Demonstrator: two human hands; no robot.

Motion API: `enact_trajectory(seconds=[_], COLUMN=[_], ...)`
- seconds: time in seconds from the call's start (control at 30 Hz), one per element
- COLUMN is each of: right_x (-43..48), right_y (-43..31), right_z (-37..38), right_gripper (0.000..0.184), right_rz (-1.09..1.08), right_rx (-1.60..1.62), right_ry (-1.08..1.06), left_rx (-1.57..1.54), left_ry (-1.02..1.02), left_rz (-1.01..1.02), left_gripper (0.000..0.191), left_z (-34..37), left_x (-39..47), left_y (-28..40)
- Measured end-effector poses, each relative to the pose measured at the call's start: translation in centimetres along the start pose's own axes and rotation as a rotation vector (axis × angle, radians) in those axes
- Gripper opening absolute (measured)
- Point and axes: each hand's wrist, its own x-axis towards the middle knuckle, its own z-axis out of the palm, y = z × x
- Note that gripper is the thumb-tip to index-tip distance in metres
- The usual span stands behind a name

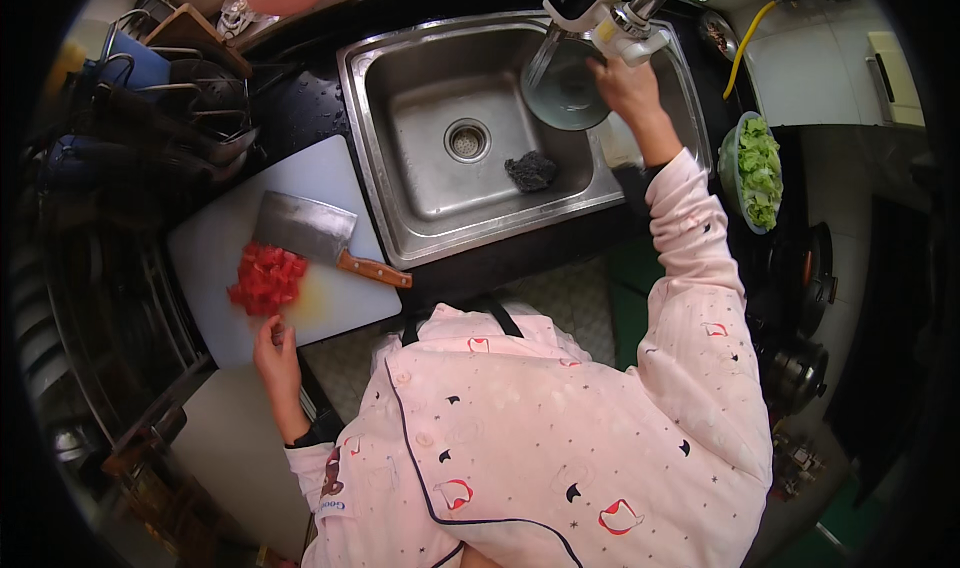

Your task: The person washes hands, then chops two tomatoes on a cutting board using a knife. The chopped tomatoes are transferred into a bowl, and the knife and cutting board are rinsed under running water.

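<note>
My right hand (pixel 628 91) grips the rim of a greenish glass bowl (pixel 559 106) over the right side of the steel sink (pixel 420 178). Water from the faucet (pixel 592 1) runs into the bowl. My left hand (pixel 276 346) is at the near edge of a white cutting board (pixel 202 253), its fingers loosely curled and holding nothing. Just beyond those fingers lies a heap of diced red tomato (pixel 266 279). A cleaver (pixel 307 226) with a wooden handle rests on the board behind the heap, its handle reaching past the board's right edge.
A dark steel-wool scrubber (pixel 531 171) lies in the sink, right of the drain (pixel 467 141). A bowl of torn lettuce (pixel 759 174) stands on the right counter. At the left is a metal rack (pixel 199 91) with boards and pans. A yellow hose (pixel 746 46) hangs at the upper right.
</note>
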Motion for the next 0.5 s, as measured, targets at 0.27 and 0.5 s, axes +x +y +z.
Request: enact_trajectory(seconds=[0.27, 0.5], right_x=[-4.1, -5.5], right_y=[-6.3, -5.0], right_z=[5.7, 5.9], right_gripper=[0.029, 0.028], right_rz=[1.197, 1.172], right_rx=[1.417, 1.202], right_ry=[-0.705, -0.794], left_rx=[-0.054, -0.093], left_ry=[0.011, 0.092], left_rz=[-0.011, -0.068], left_gripper=[0.029, 0.027], left_z=[0.0, 0.9], left_x=[-0.4, -0.9], left_y=[-0.3, -1.6])
